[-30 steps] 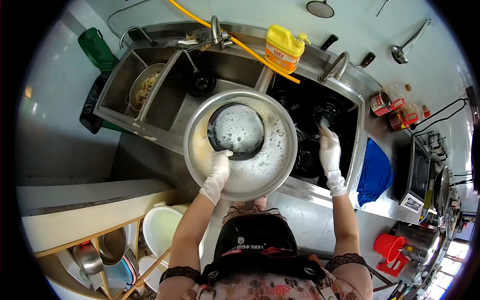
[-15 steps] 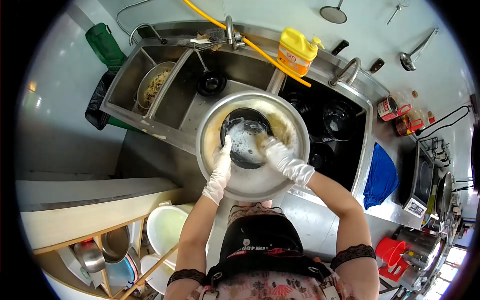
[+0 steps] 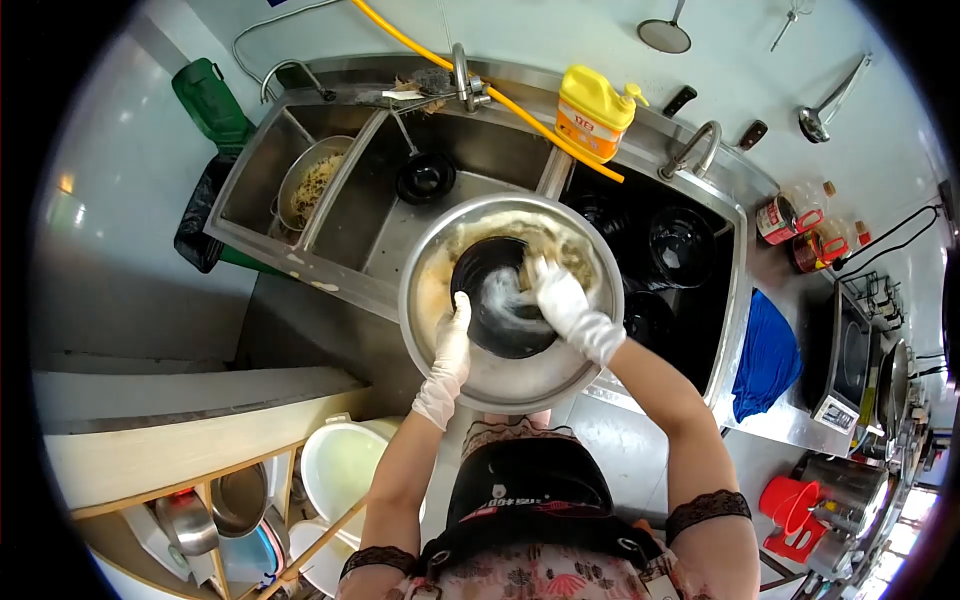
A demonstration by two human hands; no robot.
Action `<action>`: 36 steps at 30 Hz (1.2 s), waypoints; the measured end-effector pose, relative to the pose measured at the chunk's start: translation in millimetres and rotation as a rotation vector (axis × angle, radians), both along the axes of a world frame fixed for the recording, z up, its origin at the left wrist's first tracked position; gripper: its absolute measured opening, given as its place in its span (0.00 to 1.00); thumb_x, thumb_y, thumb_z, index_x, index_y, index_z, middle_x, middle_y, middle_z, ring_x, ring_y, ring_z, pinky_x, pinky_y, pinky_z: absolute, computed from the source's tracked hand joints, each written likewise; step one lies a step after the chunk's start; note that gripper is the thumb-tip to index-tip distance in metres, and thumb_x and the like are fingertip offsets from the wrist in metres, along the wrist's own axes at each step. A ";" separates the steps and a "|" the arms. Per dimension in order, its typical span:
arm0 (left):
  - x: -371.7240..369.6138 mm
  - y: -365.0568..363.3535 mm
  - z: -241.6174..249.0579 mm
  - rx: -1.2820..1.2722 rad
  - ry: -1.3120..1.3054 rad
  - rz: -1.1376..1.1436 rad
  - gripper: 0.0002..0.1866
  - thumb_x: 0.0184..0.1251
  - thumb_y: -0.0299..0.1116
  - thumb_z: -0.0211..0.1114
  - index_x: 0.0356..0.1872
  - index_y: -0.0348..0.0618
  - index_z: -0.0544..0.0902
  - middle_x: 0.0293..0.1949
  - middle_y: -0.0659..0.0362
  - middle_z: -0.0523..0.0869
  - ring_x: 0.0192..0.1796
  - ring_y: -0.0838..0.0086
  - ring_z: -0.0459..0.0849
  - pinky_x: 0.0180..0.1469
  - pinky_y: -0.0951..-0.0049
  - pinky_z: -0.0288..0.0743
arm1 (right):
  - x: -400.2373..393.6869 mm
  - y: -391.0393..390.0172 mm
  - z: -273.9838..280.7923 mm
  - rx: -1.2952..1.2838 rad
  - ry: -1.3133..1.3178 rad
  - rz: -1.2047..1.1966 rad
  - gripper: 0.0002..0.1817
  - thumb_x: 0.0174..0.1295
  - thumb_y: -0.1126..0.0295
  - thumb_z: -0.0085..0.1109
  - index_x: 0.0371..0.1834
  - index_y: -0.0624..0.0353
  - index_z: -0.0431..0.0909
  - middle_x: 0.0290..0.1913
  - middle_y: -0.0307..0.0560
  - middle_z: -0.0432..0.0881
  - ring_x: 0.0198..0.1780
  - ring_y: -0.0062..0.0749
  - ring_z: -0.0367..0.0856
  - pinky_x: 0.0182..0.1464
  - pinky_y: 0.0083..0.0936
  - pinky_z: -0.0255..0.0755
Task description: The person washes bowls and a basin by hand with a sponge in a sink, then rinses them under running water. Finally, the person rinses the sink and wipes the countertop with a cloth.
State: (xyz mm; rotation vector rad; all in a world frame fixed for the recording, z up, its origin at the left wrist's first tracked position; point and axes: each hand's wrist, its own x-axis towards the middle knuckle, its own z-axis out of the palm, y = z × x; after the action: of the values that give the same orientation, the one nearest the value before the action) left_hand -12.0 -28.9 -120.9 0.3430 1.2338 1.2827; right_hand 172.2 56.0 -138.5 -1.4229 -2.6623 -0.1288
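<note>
A black bowl point(image 3: 495, 322) with white suds inside is tilted within a large metal basin point(image 3: 500, 388) of foamy water. My left hand point(image 3: 452, 345), in a white glove, grips the bowl's left rim with the thumb on top. My gloved right hand point(image 3: 568, 300) is at the bowl's upper right side, closed on a brownish scrubber point(image 3: 530, 268) that is blurred and partly hidden by the fingers. The basin sits over the front edge of the sinks.
A black ladle point(image 3: 425, 178) lies in the middle sink, a pot of food scraps point(image 3: 318, 185) in the left one. Black bowls point(image 3: 682, 247) fill the right sink. A yellow detergent jug point(image 3: 593, 115), an orange hose point(image 3: 540, 125) and faucets stand behind; a blue cloth point(image 3: 767, 355) lies right.
The bowl has shifted slightly right and down in the basin, with less foam covering its inside. My right hand and the scrubber have moved up to its upper right rim.
</note>
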 end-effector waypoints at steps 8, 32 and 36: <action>3.9 0.9 -0.2 -0.005 0.060 0.049 0.38 0.65 0.59 0.58 0.64 0.34 0.69 0.61 0.57 0.73 0.62 0.72 0.69 0.65 0.74 0.59 | -59.5 -31.0 29.5 -0.439 0.840 0.203 0.28 0.49 0.75 0.60 0.58 0.60 0.70 0.51 0.58 0.74 0.55 0.57 0.72 0.59 0.39 0.67; -55.3 31.9 21.7 0.258 0.533 -0.225 0.22 0.71 0.46 0.57 0.53 0.37 0.79 0.49 0.61 0.81 0.53 0.80 0.75 0.53 0.77 0.71 | 51.2 3.1 130.1 -1.104 0.878 0.243 0.24 0.55 0.74 0.66 0.55 0.66 0.72 0.49 0.46 0.80 0.53 0.28 0.76 0.58 0.26 0.68; -40.1 31.7 45.0 0.375 0.561 -0.377 0.12 0.68 0.35 0.63 0.42 0.34 0.82 0.38 0.67 0.82 0.40 0.83 0.75 0.48 0.81 0.70 | 48.6 11.7 131.1 -0.895 1.418 0.053 0.20 0.58 0.80 0.62 0.53 0.69 0.71 0.50 0.48 0.80 0.54 0.29 0.76 0.60 0.23 0.67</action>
State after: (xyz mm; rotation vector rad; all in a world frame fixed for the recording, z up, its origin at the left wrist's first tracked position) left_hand -52.1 2.8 -75.9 1.2141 1.2958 1.1120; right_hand 220.8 67.6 -7.4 -0.8673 -1.4574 1.5571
